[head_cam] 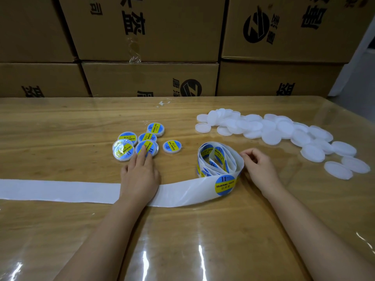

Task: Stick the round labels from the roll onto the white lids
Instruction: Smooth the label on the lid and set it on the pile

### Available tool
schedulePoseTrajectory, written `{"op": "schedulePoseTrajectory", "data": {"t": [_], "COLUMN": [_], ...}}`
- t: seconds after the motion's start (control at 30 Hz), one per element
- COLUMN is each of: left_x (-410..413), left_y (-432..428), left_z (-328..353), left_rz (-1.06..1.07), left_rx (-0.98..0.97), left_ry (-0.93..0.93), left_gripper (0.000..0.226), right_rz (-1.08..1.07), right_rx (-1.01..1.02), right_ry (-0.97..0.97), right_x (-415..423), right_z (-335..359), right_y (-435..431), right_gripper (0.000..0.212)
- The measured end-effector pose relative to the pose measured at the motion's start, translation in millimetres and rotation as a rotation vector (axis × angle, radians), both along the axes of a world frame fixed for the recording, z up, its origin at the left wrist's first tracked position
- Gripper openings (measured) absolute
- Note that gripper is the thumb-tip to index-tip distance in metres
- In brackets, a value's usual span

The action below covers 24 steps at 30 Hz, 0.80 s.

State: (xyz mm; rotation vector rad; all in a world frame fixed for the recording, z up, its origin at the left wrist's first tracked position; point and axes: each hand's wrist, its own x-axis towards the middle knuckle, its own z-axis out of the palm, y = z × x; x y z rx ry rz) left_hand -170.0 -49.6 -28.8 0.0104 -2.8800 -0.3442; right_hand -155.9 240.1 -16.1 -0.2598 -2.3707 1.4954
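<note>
Several labelled lids (147, 137) lie clustered left of the label roll (220, 159), each with a round blue and yellow sticker. We see the left hand (140, 175) left of the roll, its fingers straight and pressing down on the nearest labelled lid (147, 148). The right hand (257, 165) sits just right of the roll, fingers curled, thumb and forefinger pinching the roll's outer wrap. The roll stands loosely coiled on the wooden table (182, 240). From it the bare backing strip (60, 190) runs left, under the left wrist. On the strip just in front of the roll we read one label (224, 185): "II SOLDERING PASTE", with Chinese characters beneath. Plain white lids (269, 128) are heaped behind and right of the roll. Behind it, past the table, stand cardboard boxes (150, 78) with black Chinese print and a round logo.
</note>
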Motion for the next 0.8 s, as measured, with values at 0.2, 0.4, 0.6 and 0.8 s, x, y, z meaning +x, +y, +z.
{"op": "schedulePoseTrajectory", "data": {"t": [0.2, 0.4, 0.6, 0.8], "left_x": [10, 40, 39, 35], "left_y": [10, 41, 40, 29], "left_z": [16, 30, 27, 28], "left_rz": [-0.133, -0.496, -0.573, -0.568], "left_rx": [0.122, 0.804, 0.791, 0.782], "left_ry": [0.223, -0.059, -0.215, -0.214], "left_gripper": [0.035, 0.023, 0.012, 0.019], "right_rz": [0.027, 0.015, -0.357, -0.494], "right_rx": [-0.005, 0.100, 0.670, 0.771], "right_ry": [-0.029, -0.022, -0.113, -0.453], "right_x": [1, 1, 1, 4], "right_z": [4, 7, 8, 10], "right_y": [1, 11, 43, 75], "right_gripper": [0.012, 0.011, 0.027, 0.055]}}
